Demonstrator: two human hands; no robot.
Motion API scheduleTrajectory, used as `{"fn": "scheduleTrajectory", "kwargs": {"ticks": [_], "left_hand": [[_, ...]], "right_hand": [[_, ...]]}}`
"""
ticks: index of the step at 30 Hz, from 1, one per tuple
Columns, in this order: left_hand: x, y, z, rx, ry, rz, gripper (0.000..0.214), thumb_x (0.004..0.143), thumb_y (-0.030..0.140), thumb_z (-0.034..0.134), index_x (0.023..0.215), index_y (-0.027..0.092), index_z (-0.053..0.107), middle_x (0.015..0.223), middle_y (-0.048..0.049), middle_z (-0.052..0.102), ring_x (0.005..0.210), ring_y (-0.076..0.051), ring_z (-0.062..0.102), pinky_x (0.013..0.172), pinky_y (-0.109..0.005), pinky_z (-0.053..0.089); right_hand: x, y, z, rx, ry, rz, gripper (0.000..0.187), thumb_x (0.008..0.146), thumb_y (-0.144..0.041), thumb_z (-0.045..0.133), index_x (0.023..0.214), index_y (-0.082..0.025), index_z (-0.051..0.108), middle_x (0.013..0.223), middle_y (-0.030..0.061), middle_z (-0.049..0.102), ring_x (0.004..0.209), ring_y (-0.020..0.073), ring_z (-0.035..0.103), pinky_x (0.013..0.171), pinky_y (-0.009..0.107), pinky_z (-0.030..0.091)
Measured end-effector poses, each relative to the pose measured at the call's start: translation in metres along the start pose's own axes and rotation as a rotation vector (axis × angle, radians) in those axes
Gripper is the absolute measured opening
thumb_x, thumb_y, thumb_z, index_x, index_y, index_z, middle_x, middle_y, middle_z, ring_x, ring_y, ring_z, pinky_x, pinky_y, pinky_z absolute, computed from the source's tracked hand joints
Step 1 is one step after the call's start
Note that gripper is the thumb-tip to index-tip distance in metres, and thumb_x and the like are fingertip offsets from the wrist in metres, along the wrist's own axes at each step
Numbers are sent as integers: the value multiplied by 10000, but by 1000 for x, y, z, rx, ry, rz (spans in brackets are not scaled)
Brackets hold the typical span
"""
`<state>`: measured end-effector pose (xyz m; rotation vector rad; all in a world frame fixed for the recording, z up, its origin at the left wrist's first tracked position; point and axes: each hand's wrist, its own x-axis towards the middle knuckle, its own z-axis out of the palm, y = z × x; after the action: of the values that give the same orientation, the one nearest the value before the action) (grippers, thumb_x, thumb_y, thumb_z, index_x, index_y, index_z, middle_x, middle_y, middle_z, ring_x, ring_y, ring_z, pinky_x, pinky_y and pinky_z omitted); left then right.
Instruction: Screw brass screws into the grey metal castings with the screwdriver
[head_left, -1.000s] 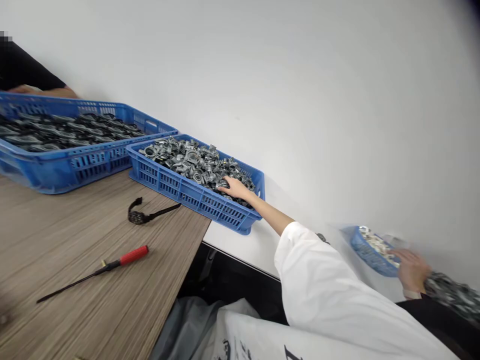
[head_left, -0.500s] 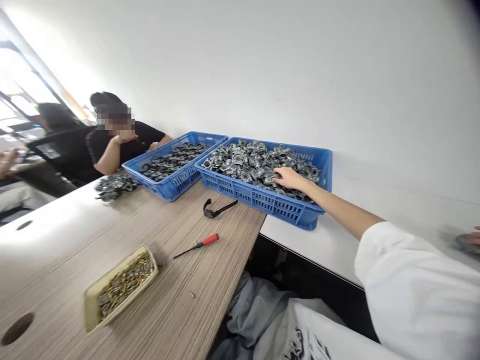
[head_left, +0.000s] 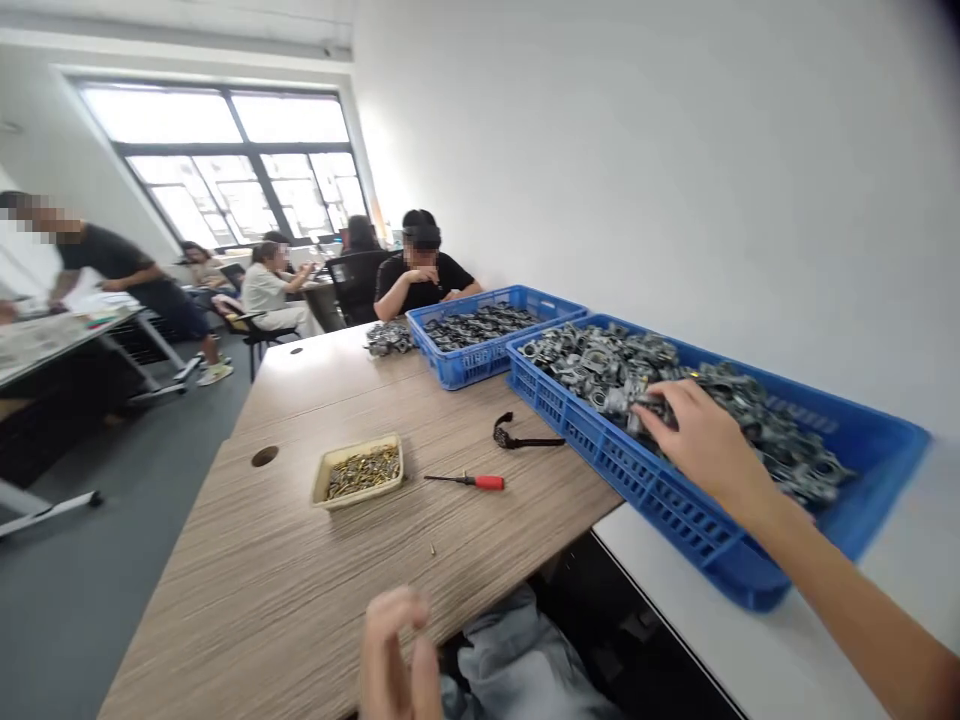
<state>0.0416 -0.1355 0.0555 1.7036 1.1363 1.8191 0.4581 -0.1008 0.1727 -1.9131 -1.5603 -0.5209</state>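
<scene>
The right hand (head_left: 694,440) reaches into the near blue crate (head_left: 675,510) at about 3 o'clock, fingers curled on the gray metal parts (head_left: 622,370); I cannot tell if it grips one. The left hand (head_left: 394,660) is at 6 o'clock, fingers loose, holding nothing. A red screwdriver (head_left: 469,481) lies on the wooden table (head_left: 285,570).

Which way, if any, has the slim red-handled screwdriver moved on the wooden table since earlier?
No. The red-handled screwdriver lies just before the black wrist strap, handle toward the blue plastic crate, as earlier; only the camera turned.
</scene>
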Motion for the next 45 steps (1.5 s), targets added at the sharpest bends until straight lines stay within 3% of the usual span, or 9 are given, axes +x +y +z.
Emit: {"fn": "scheduleTrajectory", "kwargs": {"ticks": [5, 10, 13, 19, 26, 33, 37, 41, 45], "left_hand": [[45, -27, 42, -61, -265, -227, 396, 1050, 453, 502, 1387, 251, 550, 1365, -128, 622, 1145, -230, 646, 943, -364, 546], [67, -74, 42, -69, -326, -274, 507, 1039, 532, 493, 1458, 247, 496, 1330, -121, 672, 1199, -244, 650, 1012, -401, 523], [69, -109, 28, 74, -269, -267, 410, 1048, 533, 458, 1212, 210, 650, 1200, -105, 726, 1121, -243, 672, 1021, -395, 500], [74, -150, 4, 197, -205, -257, 422, 1038, 544, 447, 1136, 200, 672, 1131, -100, 748, 1063, -249, 690, 971, -380, 510], [74, -160, 1, 211, -155, -316, 428, 1037, 556, 442, 1133, 203, 664, 1120, -101, 750, 1053, -250, 695, 961, -387, 517], [71, -157, 3, 300, -125, -341, 409, 1026, 501, 472, 1287, 218, 607, 1248, -121, 724, 1163, -260, 677, 1040, -427, 494], [68, -153, 4, 404, -110, -285, 500, 947, 463, 619, 1373, 211, 547, 1358, -140, 665, 1267, -273, 627, 1107, -442, 465], [66, -150, 4, 642, -134, -318, 670, 806, 516, 790, 1354, 223, 539, 1296, -136, 690, 1227, -345, 629, 1091, -529, 447], [67, -149, 3, 608, -179, -308, 633, 794, 496, 805, 1295, 228, 527, 1236, -113, 697, 1155, -303, 658, 1036, -469, 489]], "right_hand": [[-27, -115, 39, 485, -304, -208, 122, 1019, -312, 596, 1111, -233, 610, 1086, 82, 659, 882, 220, 663, 766, 327, 532], [-58, -210, 118, 756, -551, -338, 101, 974, -167, 641, 1054, -220, 611, 1085, 59, 656, 995, 219, 651, 880, 329, 506], [-68, -245, 160, 812, -617, -341, 92, 958, -146, 654, 1010, -213, 618, 1087, 54, 652, 998, 214, 650, 883, 325, 493], [-77, -282, 213, 842, -636, -278, 108, 924, -143, 698, 989, -200, 633, 1054, 52, 656, 980, 209, 642, 875, 326, 495], [-73, -265, 222, 961, -668, -346, 270, 925, -180, 708, 1185, -208, 639, 1186, 72, 649, 955, 192, 671, 871, 329, 550], [-65, -163, 212, 604, -354, -391, 215, 1017, -232, 520, 1188, -211, 649, 1183, 122, 676, 1141, 300, 619, 1028, 471, 498], [-69, -122, 217, 429, -318, -400, 362, 988, -307, 561, 1326, -195, 625, 1287, 163, 646, 1182, 335, 600, 1020, 486, 494], [-70, -116, 221, 370, -419, -409, 303, 1000, -325, 552, 1252, -199, 663, 1229, 147, 672, 1131, 321, 614, 966, 456, 497], [-69, -117, 222, 383, -462, -391, 222, 1030, -295, 512, 1148, -202, 675, 1145, 126, 692, 1088, 305, 614, 940, 429, 475]]}}
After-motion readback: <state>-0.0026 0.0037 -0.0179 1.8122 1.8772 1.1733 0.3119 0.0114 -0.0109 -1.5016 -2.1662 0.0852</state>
